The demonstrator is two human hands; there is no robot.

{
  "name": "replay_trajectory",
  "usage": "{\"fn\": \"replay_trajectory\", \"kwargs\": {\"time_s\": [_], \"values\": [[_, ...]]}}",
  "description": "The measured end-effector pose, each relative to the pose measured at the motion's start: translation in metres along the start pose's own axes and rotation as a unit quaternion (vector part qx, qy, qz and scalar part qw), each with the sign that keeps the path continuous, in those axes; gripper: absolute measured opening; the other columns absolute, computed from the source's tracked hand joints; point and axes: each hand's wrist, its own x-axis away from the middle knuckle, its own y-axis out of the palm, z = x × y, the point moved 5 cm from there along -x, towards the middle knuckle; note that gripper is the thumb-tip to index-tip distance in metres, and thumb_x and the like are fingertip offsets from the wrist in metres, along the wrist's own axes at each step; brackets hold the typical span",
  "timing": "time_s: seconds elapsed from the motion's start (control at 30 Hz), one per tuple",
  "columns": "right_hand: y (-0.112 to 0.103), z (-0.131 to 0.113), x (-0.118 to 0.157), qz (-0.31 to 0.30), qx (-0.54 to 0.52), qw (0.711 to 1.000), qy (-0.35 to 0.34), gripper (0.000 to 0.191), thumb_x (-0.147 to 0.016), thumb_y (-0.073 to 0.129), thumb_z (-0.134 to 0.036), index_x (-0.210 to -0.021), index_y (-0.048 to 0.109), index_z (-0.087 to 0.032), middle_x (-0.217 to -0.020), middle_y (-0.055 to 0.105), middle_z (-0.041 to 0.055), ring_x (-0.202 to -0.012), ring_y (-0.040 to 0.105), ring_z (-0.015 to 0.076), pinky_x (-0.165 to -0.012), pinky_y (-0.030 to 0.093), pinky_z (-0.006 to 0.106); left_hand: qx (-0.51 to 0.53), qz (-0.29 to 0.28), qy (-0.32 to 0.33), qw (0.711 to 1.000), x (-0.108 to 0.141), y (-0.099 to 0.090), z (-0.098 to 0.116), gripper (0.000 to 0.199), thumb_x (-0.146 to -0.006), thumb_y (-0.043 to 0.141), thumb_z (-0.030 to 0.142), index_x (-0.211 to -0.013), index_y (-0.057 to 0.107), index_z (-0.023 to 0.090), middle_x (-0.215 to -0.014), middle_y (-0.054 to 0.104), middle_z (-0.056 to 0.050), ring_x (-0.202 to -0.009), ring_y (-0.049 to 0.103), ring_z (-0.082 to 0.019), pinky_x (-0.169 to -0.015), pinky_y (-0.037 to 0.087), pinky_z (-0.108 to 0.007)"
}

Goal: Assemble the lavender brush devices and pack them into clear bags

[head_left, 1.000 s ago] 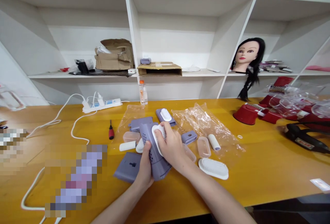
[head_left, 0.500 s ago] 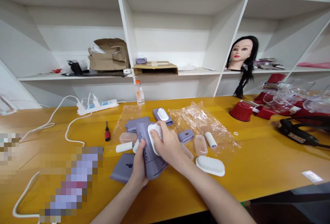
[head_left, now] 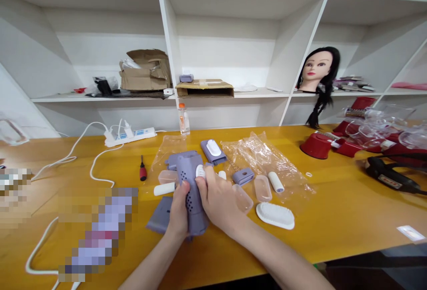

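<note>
Two hands (head_left: 218, 201) — one perforated lilac casing (head_left: 195, 214), one screwdriver (head_left: 143, 170), one mannequin head (head_left: 316, 70), two plastic bags (head_left: 263, 163).

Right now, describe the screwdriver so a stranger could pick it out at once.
On the yellow table, find the white power strip. Just below it lies a screwdriver, set apart from the purple and clear parts by its red handle.

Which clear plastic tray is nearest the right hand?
The clear tray beside the right hand; the other two lie farther off, one to its right, one beyond the left hand.
</note>
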Motion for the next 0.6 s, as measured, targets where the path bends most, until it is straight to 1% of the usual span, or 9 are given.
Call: {"fn": "replay_trajectory", "kwargs": {"time_s": [0.1, 0.2, 0.3, 0.43, 0.5, 0.6], "values": [[0.002, -0.001, -0.002, 0.002, -0.018, 1.000, 0.000, 0.026, -0.093, 0.027, -0.031, -0.087, 0.049, -0.018, -0.070, 0.065, 0.0036, -0.062, 0.061, 0.0178, -0.053, 0.029, 0.025, -0.005, 0.012, -0.006, 1.000, -0.003, 0.002, 0.007, 0.022, -0.068, 0.064, 0.035, -0.078, 0.064, 0.015, -0.074, 0.069, -0.002, -0.089, 0.064, -0.023, -0.082, 0.050, -0.033], [0.004, 0.003, -0.007, 0.011, -0.044, 0.999, 0.021, 0.023, -0.093, 0.030, -0.032, -0.090, 0.049, -0.018, -0.071, 0.066, 0.0031, -0.063, 0.062, 0.0181, -0.055, 0.031, 0.024, 0.010, 0.014, -0.041, 0.999, -0.004, 0.010, 0.009, 0.018, -0.075, 0.056, 0.030, -0.079, 0.064, 0.015, -0.076, 0.070, -0.003, -0.087, 0.065, -0.022, -0.080, 0.051, -0.032], [0.004, 0.008, -0.011, 0.022, -0.069, 0.996, 0.046, 0.023, -0.093, 0.030, -0.032, -0.094, 0.049, -0.019, -0.076, 0.067, 0.0034, -0.068, 0.063, 0.0190, -0.058, 0.034, 0.025, 0.026, 0.011, -0.074, 0.997, -0.001, 0.017, 0.006, 0.020, -0.079, 0.051, 0.028, -0.087, 0.065, 0.015, -0.080, 0.070, -0.004, -0.088, 0.066, -0.022, -0.080, 0.051, -0.033], [0.004, 0.015, -0.015, 0.014, -0.050, 0.995, 0.081, 0.023, -0.093, 0.030, -0.033, -0.092, 0.048, -0.020, -0.080, 0.067, 0.0035, -0.069, 0.063, 0.0204, -0.058, 0.033, 0.026, 0.043, -0.008, -0.112, 0.993, 0.005, 0.022, -0.005, 0.026, -0.082, 0.050, 0.030, -0.099, 0.064, 0.015, -0.088, 0.071, -0.007, -0.091, 0.065, -0.022, -0.084, 0.050, -0.034], [0.004, 0.016, -0.016, 0.007, -0.042, 0.995, 0.087, 0.022, -0.092, 0.031, -0.034, -0.092, 0.048, -0.020, -0.079, 0.066, 0.0032, -0.068, 0.062, 0.0205, -0.058, 0.032, 0.026, 0.046, -0.007, -0.105, 0.993, 0.006, 0.021, -0.008, 0.027, -0.083, 0.050, 0.029, -0.103, 0.063, 0.016, -0.094, 0.070, -0.007, -0.095, 0.064, -0.021, -0.087, 0.049, -0.033], [0.003, 0.016, -0.017, 0.002, -0.043, 0.995, 0.085, 0.021, -0.093, 0.031, -0.033, -0.092, 0.048, -0.020, -0.078, 0.066, 0.0028, -0.068, 0.062, 0.0204, -0.057, 0.031, 0.026, 0.034, -0.011, -0.058, 0.998, 0.006, 0.018, -0.011, 0.027, -0.081, 0.055, 0.028, -0.104, 0.062, 0.017, -0.103, 0.068, -0.006, -0.104, 0.060, -0.019, -0.092, 0.045, -0.030]]}}
